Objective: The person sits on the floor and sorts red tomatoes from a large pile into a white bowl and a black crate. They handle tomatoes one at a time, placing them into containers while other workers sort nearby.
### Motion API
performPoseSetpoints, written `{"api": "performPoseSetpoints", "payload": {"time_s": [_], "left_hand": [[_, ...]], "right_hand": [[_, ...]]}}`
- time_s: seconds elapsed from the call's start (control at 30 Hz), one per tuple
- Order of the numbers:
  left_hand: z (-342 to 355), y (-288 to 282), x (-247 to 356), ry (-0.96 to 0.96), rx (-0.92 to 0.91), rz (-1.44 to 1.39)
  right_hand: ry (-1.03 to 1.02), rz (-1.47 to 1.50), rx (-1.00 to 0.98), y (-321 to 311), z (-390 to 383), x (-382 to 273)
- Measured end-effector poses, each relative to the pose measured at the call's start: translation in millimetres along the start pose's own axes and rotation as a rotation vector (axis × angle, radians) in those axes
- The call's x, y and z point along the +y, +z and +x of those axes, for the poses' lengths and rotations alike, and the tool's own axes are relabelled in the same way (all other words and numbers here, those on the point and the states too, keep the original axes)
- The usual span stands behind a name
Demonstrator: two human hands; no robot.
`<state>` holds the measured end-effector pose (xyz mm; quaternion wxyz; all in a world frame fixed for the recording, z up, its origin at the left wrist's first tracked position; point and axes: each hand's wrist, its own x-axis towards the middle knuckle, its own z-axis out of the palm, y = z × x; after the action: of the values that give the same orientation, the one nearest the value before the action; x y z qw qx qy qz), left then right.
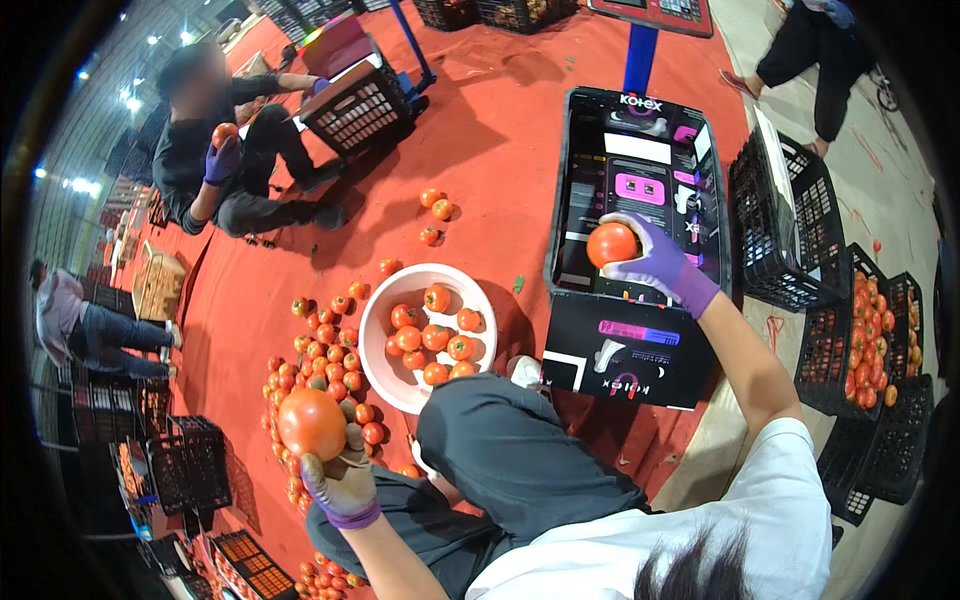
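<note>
My left hand (343,478), in a pale glove with a purple cuff, is closed on one tomato (311,424), which sits just beyond my fingers, above the pile of loose tomatoes (325,350) on the red floor covering (500,130). My right hand (660,262), in a purple and whitish glove, clasps a second tomato (612,244) between thumb and fingers, on the hand's left side, over the open black box (630,345); I cannot tell whether it touches anything in there. My hands are well apart, and the white tub (374,378) stands between them, with more tomatoes (435,337) inside. To my upper left, a seated co-worker (262,200) holds up another tomato (224,133).
</note>
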<state>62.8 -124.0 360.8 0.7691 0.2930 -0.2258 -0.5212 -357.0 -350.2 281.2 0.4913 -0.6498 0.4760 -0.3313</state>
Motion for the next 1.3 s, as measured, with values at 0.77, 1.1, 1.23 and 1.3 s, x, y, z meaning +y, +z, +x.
{"api": "performPoseSetpoints", "payload": {"time_s": [0.77,1.1,1.23,1.3], "left_hand": [[157.3,82.6,-155.4,-0.380,-0.296,0.679],[166.5,95.5,-111.7,-0.128,-0.529,1.044],[106.3,15.9,11.4,0.047,-0.051,0.968],[48.9,-40.7,70.3,0.125,0.184,1.102]], "right_hand": [[-0.074,-0.582,-0.256,29.0,59.0,119.9],[0.367,0.208,-0.083,26.2,85.4,43.4],[0.184,-0.334,-0.074,17.2,102.0,120.3],[0.248,-0.191,-0.052,23.2,102.4,158.2]]}}
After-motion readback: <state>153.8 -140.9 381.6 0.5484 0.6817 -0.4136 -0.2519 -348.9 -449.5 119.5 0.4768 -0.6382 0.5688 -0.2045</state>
